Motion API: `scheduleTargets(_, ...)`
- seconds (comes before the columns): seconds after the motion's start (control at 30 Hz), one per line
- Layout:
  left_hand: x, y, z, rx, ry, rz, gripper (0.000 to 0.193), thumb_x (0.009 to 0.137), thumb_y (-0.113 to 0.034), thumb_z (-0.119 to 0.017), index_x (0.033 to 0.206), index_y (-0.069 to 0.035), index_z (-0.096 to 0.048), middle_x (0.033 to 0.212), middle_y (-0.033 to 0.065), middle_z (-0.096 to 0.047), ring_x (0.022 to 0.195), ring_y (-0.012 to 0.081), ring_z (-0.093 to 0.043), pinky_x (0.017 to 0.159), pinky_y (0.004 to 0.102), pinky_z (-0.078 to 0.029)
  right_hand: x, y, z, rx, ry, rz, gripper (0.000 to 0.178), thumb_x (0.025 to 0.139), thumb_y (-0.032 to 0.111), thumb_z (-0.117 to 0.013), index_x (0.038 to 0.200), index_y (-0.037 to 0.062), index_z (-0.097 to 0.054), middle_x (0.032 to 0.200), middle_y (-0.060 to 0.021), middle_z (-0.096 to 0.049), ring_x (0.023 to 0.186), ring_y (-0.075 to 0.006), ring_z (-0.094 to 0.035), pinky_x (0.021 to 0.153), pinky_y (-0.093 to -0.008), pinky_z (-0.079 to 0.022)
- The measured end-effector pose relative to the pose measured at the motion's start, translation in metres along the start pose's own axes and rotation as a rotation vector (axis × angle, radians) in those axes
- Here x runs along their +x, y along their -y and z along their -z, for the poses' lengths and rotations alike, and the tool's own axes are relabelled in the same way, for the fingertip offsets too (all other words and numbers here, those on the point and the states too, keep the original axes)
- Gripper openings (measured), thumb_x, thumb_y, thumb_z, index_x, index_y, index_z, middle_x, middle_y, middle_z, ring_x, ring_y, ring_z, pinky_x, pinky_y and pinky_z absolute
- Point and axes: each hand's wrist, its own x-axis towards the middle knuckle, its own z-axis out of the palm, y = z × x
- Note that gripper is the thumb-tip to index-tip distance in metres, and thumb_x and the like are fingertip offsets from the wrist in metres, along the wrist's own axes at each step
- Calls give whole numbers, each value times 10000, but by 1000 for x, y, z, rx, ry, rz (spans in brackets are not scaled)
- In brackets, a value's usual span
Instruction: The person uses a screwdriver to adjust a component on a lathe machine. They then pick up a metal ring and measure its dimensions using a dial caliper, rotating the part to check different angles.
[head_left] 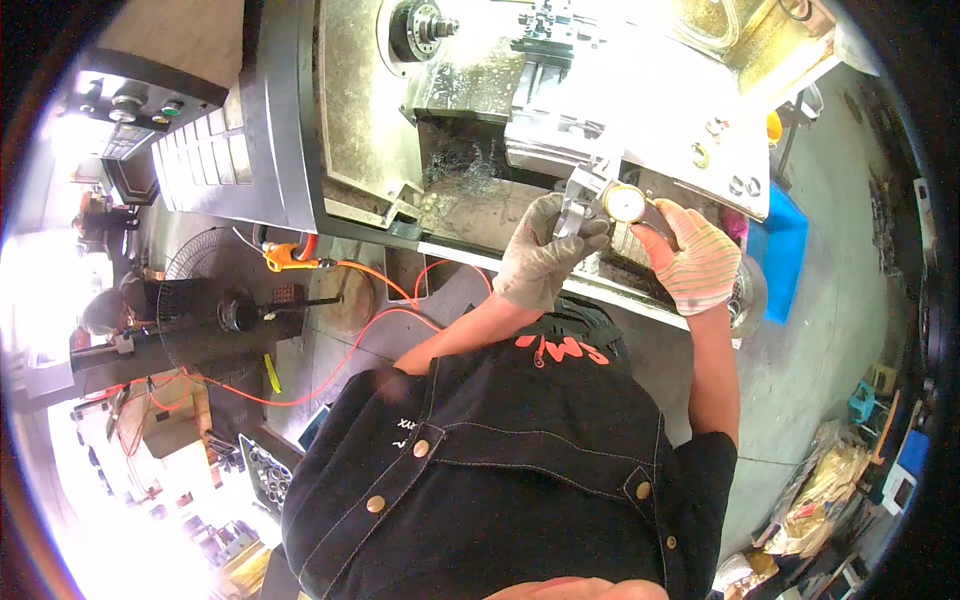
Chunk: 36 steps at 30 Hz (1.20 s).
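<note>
Grey-gloved, my left hand (541,252) is curled shut round a silver metal piece (588,183); my striped-gloved right hand (698,258) grips the round, white-faced, yellow-rimmed dial gauge (626,204) at two o'clock. A slipping grip could drop and jar it.

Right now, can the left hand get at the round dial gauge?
Probably yes: the dial gauge sits close to the left hand, its face uncovered, though that hand seems occupied with a silver metal piece.
</note>
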Motion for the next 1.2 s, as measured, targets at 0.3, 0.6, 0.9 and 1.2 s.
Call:
scheduleTargets(0.3,2,0,1,4,18,6,486,753,-18,-697,1166,-15,-441,1099,118,-571,1023,241,-589,925,404,-476,0,-5,-3,-45,-45,58,367,693,316,-756,930,54,-656,725,-113,-634,612,-265,-608,542,-315,-471)
scheduleTargets(0.6,0,-1,-1,13,21,-1,485,749,-12,-696,1159,-25,-438,1104,110,-567,1045,249,-579,945,412,-462,1,-5,-2,-23,-53,59,375,697,349,-747,906,46,-675,719,-122,-638,622,-278,-618,563,-331,-483)
scheduleTargets(0.9,-1,0,1,14,28,-5,478,748,0,-689,1153,-42,-439,1112,113,-563,1048,255,-577,947,419,-462,0,-8,-5,7,-85,78,376,691,356,-749,894,47,-678,730,-125,-645,634,-279,-625,571,-330,-487)
scheduleTargets(1.2,-3,2,-4,19,-5,-32,516,723,43,-698,1161,-42,-439,1117,103,-561,1051,247,-576,929,404,-481,0,-8,-2,-12,-78,104,365,683,324,-760,907,53,-661,701,-109,-626,598,-271,-602,537,-329,-468)
